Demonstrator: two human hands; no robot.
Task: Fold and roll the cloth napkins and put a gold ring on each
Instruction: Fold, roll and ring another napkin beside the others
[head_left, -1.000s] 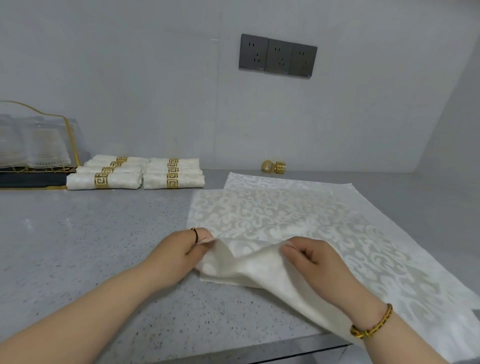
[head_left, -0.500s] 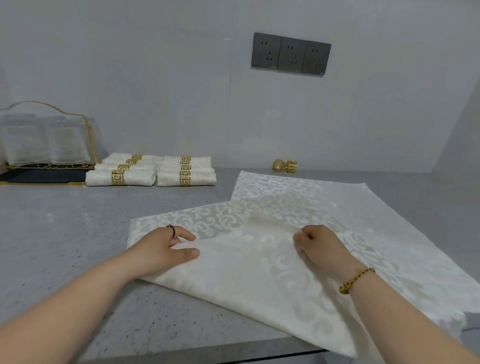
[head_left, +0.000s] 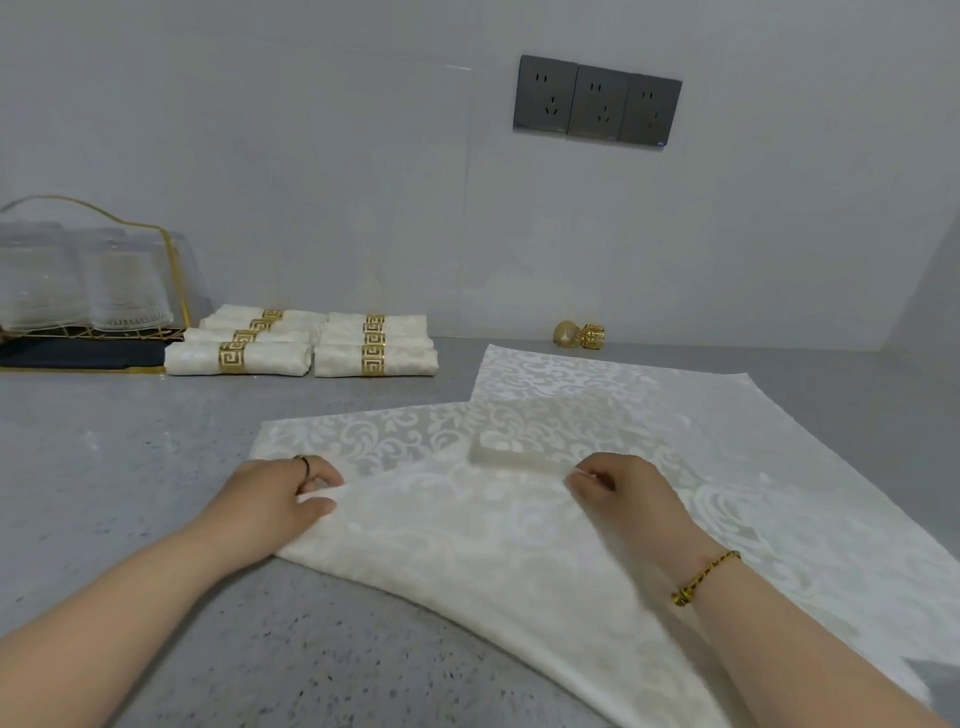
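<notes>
1. Left hand (head_left: 275, 501) and right hand (head_left: 623, 493) each pinch the napkin's (head_left: 467, 551) folded-over edge on the counter (head_left: 130, 467).
2. First fold under way; rolling and ringing remain.
3. Behind, ringed rolled napkins (head_left: 301, 345) lie finished; two loose gold rings (head_left: 579, 334) wait.

Ivory-cream top napkin (head_left: 467, 561), tone-on-tone damask scrolls; turned-over face paler, pattern faint. Under it the lower napkin (head_left: 597, 374): same ivory, scrolls whiter against a greyish sheen. Cream rolled napkins (head_left: 275, 358), same weave, each with a gold ring (head_left: 232, 358) in an openwork Greek-key pattern. By the wall, two loose rings (head_left: 592, 335): shiny gold, pattern too small to read. Grey countertop (head_left: 130, 467), fine dark and white speckle. Plain pale grey-white wall (head_left: 311, 156). Charcoal socket plates (head_left: 597, 104), one tiny blue dot at the lower right corner. Thin gold wire rack (head_left: 171, 270); clear ribbed glasses (head_left: 124, 280); black mat (head_left: 78, 354). Thin dark finger band (head_left: 303, 464). Gold-bead bracelet (head_left: 706, 574) with dark red.
</notes>
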